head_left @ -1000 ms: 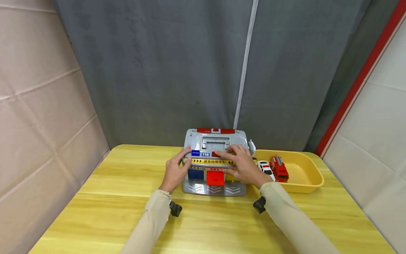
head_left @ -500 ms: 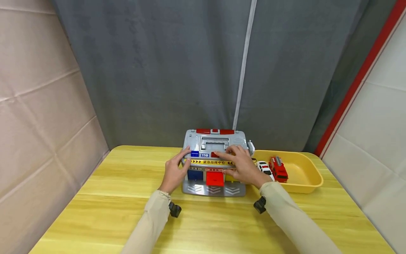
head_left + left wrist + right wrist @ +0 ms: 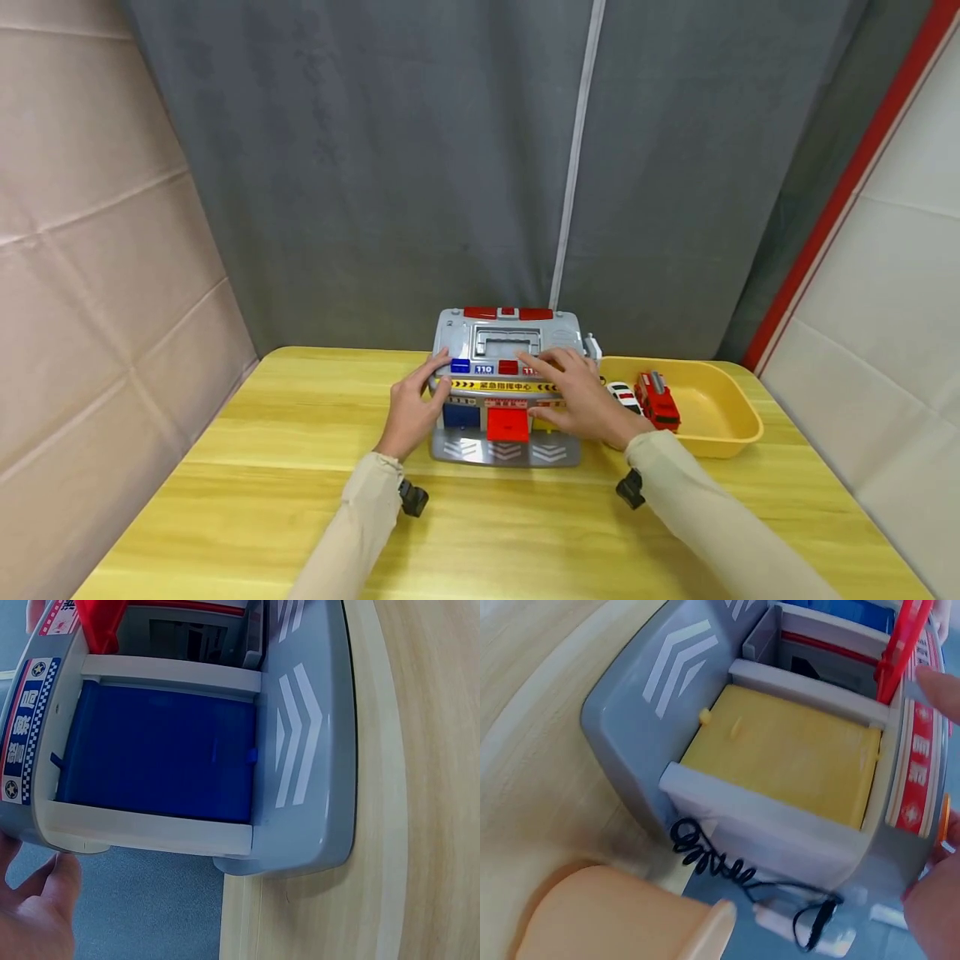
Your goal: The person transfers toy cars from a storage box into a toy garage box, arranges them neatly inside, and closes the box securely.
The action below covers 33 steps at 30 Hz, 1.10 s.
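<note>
A grey toy rescue-station garage (image 3: 453, 333) stands on the table under both hands. My left hand (image 3: 411, 410) grips the roof's left front edge, fingers on top and thumb at the front. The right hand (image 3: 588, 404) rests over the right front edge, its thumb near the red sign and its index finger raised behind the red button (image 3: 507, 367). A blue button (image 3: 461, 366) sits by the left fingertips. Below, the red door (image 3: 507, 425) is swung up and out, while the blue door (image 3: 157, 750) and yellow door (image 3: 787, 750) are down. My right hand partly hides the yellow one.
A yellow tray (image 3: 720, 408) beside the garage holds a red fire truck (image 3: 658, 402) and a white toy car (image 3: 624, 395). A black coiled cord (image 3: 705, 851) hangs at the garage's right side. Behind the wooden table (image 3: 300, 467) hangs a grey curtain (image 3: 375, 208).
My right index finger has lifted off the red button and moved back, so the button now shows. The right wrist has shifted slightly right. The left hand keeps its hold.
</note>
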Motion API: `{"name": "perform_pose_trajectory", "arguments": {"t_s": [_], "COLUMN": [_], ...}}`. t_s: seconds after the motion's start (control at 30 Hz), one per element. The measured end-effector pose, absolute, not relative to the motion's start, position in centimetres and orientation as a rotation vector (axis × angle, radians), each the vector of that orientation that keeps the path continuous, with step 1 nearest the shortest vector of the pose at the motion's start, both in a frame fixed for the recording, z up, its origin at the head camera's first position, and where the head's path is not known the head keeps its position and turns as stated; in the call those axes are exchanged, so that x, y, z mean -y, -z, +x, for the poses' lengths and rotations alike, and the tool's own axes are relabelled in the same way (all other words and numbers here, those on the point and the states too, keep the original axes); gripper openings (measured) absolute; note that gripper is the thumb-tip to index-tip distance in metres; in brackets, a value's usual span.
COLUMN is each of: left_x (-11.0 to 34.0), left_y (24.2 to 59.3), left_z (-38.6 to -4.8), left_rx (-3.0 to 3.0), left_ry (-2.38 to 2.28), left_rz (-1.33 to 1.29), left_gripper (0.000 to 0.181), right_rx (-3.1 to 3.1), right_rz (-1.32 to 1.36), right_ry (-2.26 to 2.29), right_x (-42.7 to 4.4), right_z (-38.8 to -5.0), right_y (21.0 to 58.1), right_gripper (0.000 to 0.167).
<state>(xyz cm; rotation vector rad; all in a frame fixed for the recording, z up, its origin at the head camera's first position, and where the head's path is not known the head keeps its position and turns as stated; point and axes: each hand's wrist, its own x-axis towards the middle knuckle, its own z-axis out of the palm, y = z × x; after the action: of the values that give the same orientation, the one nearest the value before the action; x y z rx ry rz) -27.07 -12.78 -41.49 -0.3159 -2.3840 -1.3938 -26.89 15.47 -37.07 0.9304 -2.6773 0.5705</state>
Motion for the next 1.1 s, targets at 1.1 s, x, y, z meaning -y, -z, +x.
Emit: {"name": "perform_pose_trajectory", "arguments": {"t_s": [1.1], "left_x": [13.0], "left_y": [41.5], "left_z": [-27.2], "left_rx": [2.390], "left_ry": [1.371], "left_rz": [-0.309], "left_gripper": [0.037], "right_rx": [2.678], "right_rz": [0.167], "right_ry": [-0.928], "right_x": [-27.1], "right_z": [-27.3], "right_y": [39.7], "right_gripper": [0.041]}}
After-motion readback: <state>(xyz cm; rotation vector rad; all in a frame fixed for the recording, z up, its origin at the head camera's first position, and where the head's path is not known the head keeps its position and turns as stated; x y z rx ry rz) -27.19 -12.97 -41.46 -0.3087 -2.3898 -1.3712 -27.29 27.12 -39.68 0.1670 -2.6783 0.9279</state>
